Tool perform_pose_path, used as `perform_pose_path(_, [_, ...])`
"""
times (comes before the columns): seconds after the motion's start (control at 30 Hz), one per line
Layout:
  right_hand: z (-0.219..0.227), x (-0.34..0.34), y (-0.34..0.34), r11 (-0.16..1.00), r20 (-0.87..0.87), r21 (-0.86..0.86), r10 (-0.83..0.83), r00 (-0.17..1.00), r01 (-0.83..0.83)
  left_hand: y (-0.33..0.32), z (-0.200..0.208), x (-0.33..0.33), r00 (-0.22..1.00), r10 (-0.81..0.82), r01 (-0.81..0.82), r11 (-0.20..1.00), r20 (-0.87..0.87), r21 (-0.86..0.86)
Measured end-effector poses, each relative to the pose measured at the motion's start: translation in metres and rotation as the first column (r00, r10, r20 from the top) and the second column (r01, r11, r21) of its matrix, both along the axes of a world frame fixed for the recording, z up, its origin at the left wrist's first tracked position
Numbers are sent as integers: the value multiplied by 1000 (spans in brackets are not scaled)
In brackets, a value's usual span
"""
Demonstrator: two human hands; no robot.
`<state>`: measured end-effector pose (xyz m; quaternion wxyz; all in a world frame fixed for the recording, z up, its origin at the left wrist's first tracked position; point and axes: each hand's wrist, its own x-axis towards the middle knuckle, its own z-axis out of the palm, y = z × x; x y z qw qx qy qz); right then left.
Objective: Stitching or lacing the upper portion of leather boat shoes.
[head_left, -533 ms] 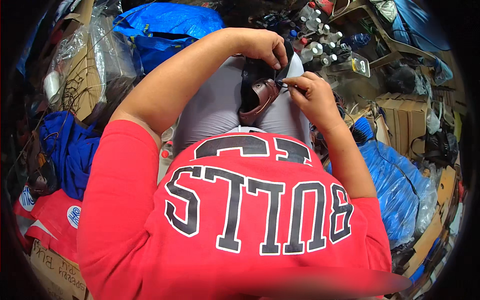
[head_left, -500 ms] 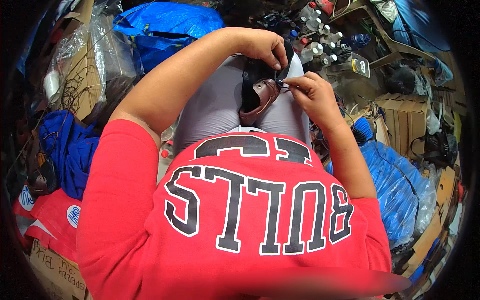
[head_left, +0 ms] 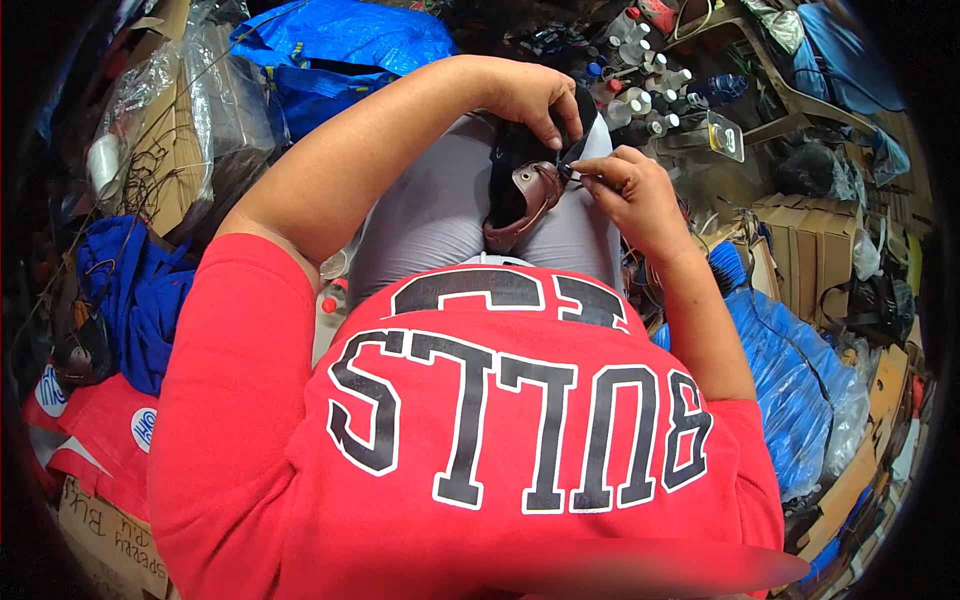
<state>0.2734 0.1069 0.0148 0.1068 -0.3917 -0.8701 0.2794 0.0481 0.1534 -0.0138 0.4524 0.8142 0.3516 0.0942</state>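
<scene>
A brown leather shoe [head_left: 512, 228] with a metal eyelet lies between my thighs, over a black cloth [head_left: 503, 160]. Its heel opening is toward my belly, and its far end is partly covered by my hands. From above, my left hand [head_left: 545, 108] reaches over the far end, thumb and fingers closed in a pinch; what they grip is hidden. My right hand [head_left: 632, 192] comes in from the right, its thumb and forefinger closed on a thin dark tool [head_left: 568, 173] whose tip meets the shoe's side. Its exact kind is too small to tell.
Several plastic bottles [head_left: 640, 100] stand beyond my right knee near a clear container [head_left: 724, 136]. Blue plastic sheeting [head_left: 770, 370] and cardboard [head_left: 800, 240] lie at the right. At the left are a blue tarp bag [head_left: 350, 45], blue cloth [head_left: 130, 290] and clear wrapping [head_left: 215, 110].
Both hands remain at the shoe's far end. My left fingers have shifted slightly down and right, closer to the right hand; the shoe has moved very little.
</scene>
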Motion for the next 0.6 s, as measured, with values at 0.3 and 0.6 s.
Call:
perform_pose_path(0.3, [-26, 9, 19, 898, -238, -440, -93, 967, -22, -6, -1, 2, 1000, 27, -27, 997, 10, 67])
perform_pose_path(0.6, [-18, -2, 2, 996, -269, -93, -36, 963, 11, -33, 0, -10, 861, 423, -500, 804, 282, 322])
